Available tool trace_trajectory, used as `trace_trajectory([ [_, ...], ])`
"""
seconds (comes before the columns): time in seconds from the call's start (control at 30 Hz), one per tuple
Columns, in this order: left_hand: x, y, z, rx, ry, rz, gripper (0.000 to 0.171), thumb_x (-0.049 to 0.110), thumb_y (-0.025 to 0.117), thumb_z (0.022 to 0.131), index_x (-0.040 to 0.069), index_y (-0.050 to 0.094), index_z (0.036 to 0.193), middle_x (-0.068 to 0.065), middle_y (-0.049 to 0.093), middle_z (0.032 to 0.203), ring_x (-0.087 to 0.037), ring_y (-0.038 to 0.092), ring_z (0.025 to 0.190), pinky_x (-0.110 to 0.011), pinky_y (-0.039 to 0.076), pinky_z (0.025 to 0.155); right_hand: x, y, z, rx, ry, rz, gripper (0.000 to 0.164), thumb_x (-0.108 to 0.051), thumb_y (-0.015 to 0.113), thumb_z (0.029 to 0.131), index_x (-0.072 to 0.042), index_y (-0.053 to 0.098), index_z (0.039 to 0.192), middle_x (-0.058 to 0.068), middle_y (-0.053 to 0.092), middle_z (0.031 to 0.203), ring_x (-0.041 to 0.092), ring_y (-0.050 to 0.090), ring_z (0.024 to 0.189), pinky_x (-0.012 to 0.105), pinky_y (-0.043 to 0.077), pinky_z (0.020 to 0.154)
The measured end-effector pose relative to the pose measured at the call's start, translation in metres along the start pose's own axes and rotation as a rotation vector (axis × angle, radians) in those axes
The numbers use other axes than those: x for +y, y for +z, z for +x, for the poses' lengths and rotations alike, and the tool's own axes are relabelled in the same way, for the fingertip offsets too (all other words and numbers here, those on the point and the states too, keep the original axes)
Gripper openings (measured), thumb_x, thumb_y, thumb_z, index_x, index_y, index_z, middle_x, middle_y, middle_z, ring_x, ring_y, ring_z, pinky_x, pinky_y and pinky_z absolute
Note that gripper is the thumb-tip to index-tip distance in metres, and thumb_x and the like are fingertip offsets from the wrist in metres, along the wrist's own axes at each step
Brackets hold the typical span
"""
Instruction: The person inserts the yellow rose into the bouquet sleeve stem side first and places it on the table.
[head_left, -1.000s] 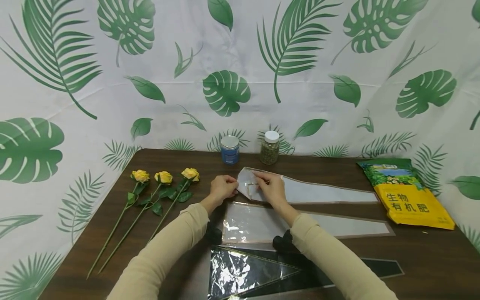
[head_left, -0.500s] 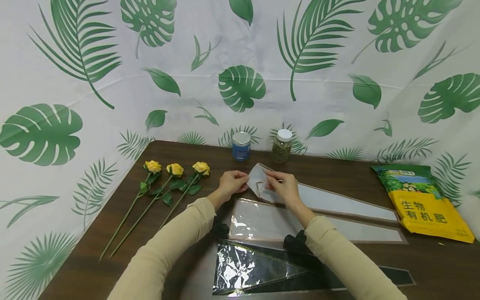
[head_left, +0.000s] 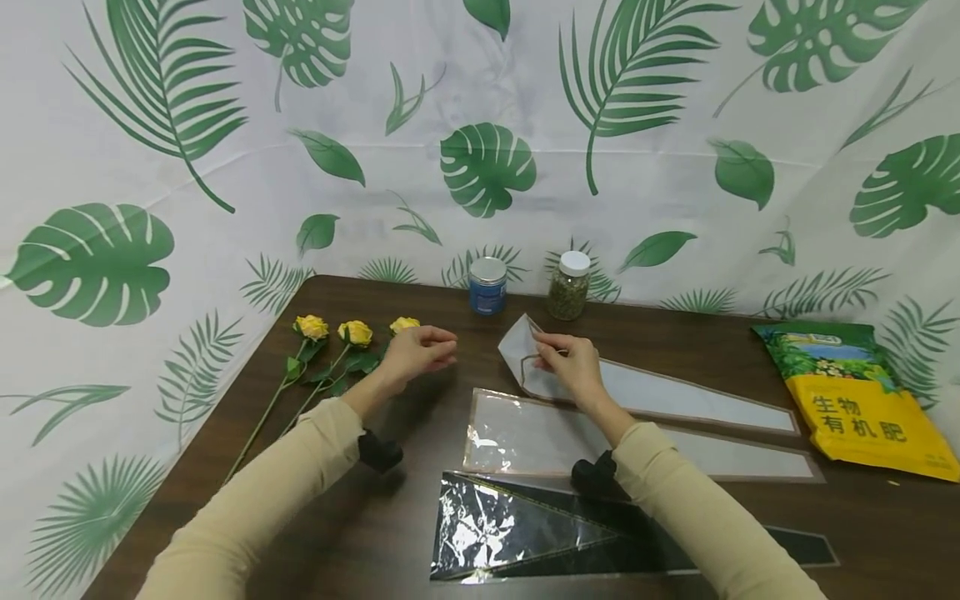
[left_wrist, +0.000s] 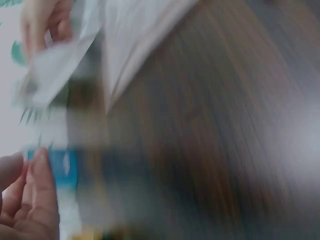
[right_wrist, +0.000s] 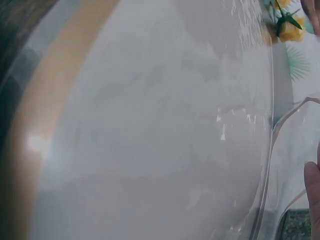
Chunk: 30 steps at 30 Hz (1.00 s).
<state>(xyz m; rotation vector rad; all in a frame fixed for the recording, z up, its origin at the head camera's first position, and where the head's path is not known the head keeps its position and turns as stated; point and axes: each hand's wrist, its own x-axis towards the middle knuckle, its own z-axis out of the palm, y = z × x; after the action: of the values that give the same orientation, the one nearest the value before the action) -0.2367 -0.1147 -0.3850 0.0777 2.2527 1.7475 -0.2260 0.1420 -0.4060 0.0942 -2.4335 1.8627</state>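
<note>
My right hand [head_left: 572, 367] pinches the raised mouth of a tapered white flower sleeve [head_left: 675, 396] with a brownish border; the mouth gapes at its left end. In the right wrist view only fingertips [right_wrist: 312, 180] show beside clear film. My left hand [head_left: 420, 354] is apart from the sleeve, over the head of the rightmost yellow rose [head_left: 403, 323], holding nothing, fingers loosely bent. That rose's stem is mostly hidden by the left arm. Two more yellow roses [head_left: 311, 327] with green stems lie to the left.
A second white sleeve [head_left: 525, 425] and a black sleeve [head_left: 517, 533] lie nearer the person. At the back stand a blue tin [head_left: 487, 287] and a jar [head_left: 568, 287] with a white lid. A yellow-green bag [head_left: 862, 408] lies at the right.
My left hand has let go of the sleeve's mouth and moved left to above the roses. The right hand still holds the sleeve, and the head view has shifted somewhat.
</note>
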Motion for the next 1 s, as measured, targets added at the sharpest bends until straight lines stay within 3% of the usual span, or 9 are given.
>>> trace_trajectory([
  [0.2,-0.011,-0.069,-0.037,-0.023,-0.086,0.197,0.033,0.012,0.056,0.095,-0.009,0.055,0.12,-0.022,0.063,0.11,-0.021,0.066,0.096,-0.039,0.052,0.089,0.012,-0.001,0.007,0.013,-0.015,0.003,0.025,-0.003,0.061,0.09,0.007,0.064,0.113,0.031,0.065,0.102,0.001,0.066,0.063,0.019,0.055,0.066],
  [0.37,-0.024,-0.094,-0.057,-0.036,-0.129,0.28,0.033,0.014,0.057,0.094,-0.007,0.056,0.12,-0.019,0.064,0.11,-0.021,0.065,0.098,-0.037,0.053,0.087,0.013,-0.001,0.007,0.008,-0.004,0.022,0.025,-0.001,0.059,0.091,0.009,0.063,0.114,0.032,0.063,0.104,-0.004,0.063,0.06,0.017,0.054,0.067],
  [0.5,-0.034,-0.101,-0.065,-0.022,-0.127,0.286,0.032,0.011,0.059,0.093,-0.008,0.058,0.117,-0.018,0.067,0.105,-0.022,0.066,0.095,-0.036,0.054,0.084,0.013,0.0,0.007,0.001,-0.009,0.024,0.025,-0.001,0.059,0.091,0.009,0.063,0.114,0.032,0.062,0.107,-0.005,0.063,0.06,0.017,0.054,0.067],
  [0.63,-0.041,-0.102,-0.064,-0.029,-0.112,0.292,0.032,0.01,0.06,0.092,-0.01,0.057,0.117,-0.017,0.067,0.103,-0.021,0.067,0.093,-0.034,0.055,0.082,0.013,0.0,0.007,0.006,-0.004,0.034,0.025,0.0,0.058,0.091,0.009,0.063,0.114,0.032,0.062,0.109,-0.004,0.064,0.061,0.019,0.055,0.069],
  [0.77,-0.045,-0.098,-0.062,-0.032,-0.09,0.316,0.033,0.01,0.061,0.091,-0.011,0.058,0.115,-0.019,0.068,0.101,-0.022,0.066,0.091,-0.033,0.055,0.08,0.013,-0.001,0.007,0.009,0.002,0.02,0.025,-0.002,0.059,0.091,0.008,0.063,0.114,0.031,0.062,0.108,-0.002,0.065,0.063,0.021,0.055,0.07],
  [1.0,-0.047,-0.086,-0.059,0.04,-0.084,0.431,0.026,0.011,0.064,0.088,-0.006,0.063,0.107,-0.015,0.069,0.092,-0.02,0.065,0.08,-0.032,0.055,0.071,0.012,0.0,0.006,0.011,0.006,0.029,0.025,-0.001,0.059,0.091,0.008,0.063,0.114,0.03,0.062,0.11,-0.002,0.064,0.062,0.02,0.055,0.07],
])
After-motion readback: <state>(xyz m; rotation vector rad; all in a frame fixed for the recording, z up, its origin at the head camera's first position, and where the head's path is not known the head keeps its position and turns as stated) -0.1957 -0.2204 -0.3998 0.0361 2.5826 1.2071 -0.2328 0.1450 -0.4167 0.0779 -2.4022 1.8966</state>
